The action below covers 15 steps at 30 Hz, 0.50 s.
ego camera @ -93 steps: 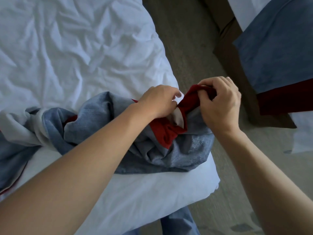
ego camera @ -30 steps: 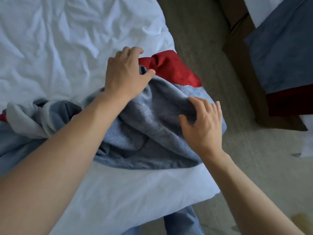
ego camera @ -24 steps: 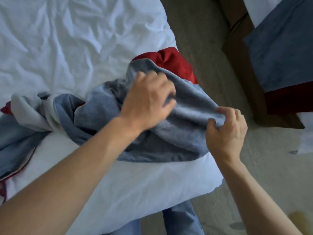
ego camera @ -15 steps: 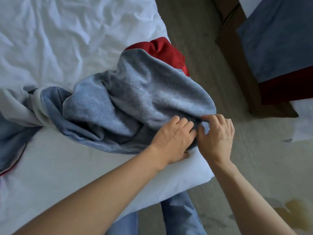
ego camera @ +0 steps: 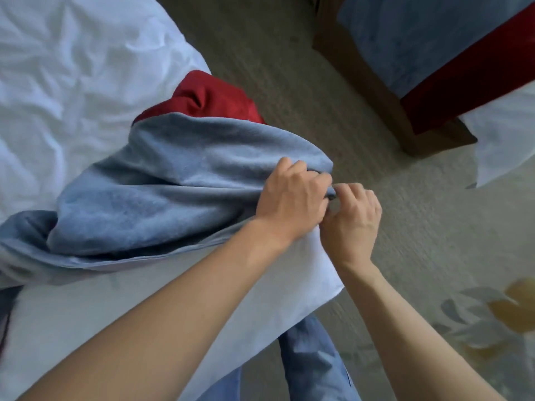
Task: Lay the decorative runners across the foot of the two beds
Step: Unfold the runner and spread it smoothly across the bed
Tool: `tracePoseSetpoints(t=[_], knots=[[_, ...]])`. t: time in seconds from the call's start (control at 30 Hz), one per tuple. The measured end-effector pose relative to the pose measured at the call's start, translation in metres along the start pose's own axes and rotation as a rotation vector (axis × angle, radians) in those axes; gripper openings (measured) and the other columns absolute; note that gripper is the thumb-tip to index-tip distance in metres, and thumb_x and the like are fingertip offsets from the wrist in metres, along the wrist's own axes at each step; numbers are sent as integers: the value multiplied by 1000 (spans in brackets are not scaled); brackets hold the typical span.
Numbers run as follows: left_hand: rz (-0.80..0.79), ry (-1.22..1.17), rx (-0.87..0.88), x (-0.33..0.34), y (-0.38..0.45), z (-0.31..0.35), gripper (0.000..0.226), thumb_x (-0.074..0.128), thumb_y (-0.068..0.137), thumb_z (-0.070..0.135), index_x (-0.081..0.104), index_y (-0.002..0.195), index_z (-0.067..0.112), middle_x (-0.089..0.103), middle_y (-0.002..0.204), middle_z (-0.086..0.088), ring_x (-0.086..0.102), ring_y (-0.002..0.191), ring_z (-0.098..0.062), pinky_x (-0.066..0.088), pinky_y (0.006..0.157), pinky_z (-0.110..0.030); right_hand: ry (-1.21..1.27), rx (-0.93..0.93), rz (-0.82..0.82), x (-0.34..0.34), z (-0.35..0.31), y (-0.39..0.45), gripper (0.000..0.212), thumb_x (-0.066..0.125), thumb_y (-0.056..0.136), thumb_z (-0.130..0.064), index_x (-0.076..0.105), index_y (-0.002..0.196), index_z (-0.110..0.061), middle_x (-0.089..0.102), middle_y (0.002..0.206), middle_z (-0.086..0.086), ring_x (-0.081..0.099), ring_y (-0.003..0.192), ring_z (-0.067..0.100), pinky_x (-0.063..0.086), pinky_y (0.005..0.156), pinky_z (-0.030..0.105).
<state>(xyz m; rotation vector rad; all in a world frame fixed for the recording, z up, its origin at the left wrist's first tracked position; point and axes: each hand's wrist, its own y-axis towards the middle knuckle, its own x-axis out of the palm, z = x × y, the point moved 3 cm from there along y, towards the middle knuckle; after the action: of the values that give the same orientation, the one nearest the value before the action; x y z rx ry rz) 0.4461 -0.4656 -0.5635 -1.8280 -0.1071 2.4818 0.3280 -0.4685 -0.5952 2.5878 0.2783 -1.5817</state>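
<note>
Both hands, left hand (ego camera: 292,195) and right hand (ego camera: 351,218), pinch the blue runner's (ego camera: 173,183) near-right corner at the bed (ego camera: 72,68) edge, its length trailing off left.

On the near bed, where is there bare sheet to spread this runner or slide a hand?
Bare white sheet lies beyond the runner, and a strip lies on its near side. The bed's corner is crowded: the left hand and right hand both grip the runner's edge there.
</note>
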Motion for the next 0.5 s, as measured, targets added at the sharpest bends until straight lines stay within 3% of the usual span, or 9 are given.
tracePoseSetpoints(t=[0.1, 0.2, 0.33, 0.5], knots=[[-137, 175, 29, 14, -6, 0, 19, 57, 80, 20, 53, 98, 23, 60, 91, 2, 55, 86, -22, 31, 78, -35, -125, 98, -72, -3, 30, 11, 6, 67, 79, -12, 70, 85, -12, 63, 83, 9, 57, 81, 35, 41, 83, 43], [-189, 245, -19, 16, -28, -20, 23, 54, 78, 17, 38, 93, 24, 52, 89, 2, 50, 82, -21, 25, 74, -34, -181, 64, -135, -6, 44, 9, 13, 68, 80, -14, 71, 93, -14, 64, 91, 7, 57, 89, 34, 40, 93, 45], [-155, 164, -66, 14, -44, -31, 12, 50, 83, 16, 50, 94, 21, 56, 86, 1, 53, 82, -23, 32, 76, -36, -52, -256, -213, 11, -3, -4, 30, 74, 74, -16, 68, 103, -17, 63, 97, 2, 57, 96, 27, 34, 109, 46], [-50, 226, -62, 2, -70, -45, 17, 54, 79, 11, 49, 93, 19, 50, 88, -4, 49, 80, -26, 32, 71, -37, -111, -258, -210, 21, -15, -5, 15, 70, 73, -10, 68, 86, -16, 61, 84, 3, 57, 88, 31, 35, 109, 47]])
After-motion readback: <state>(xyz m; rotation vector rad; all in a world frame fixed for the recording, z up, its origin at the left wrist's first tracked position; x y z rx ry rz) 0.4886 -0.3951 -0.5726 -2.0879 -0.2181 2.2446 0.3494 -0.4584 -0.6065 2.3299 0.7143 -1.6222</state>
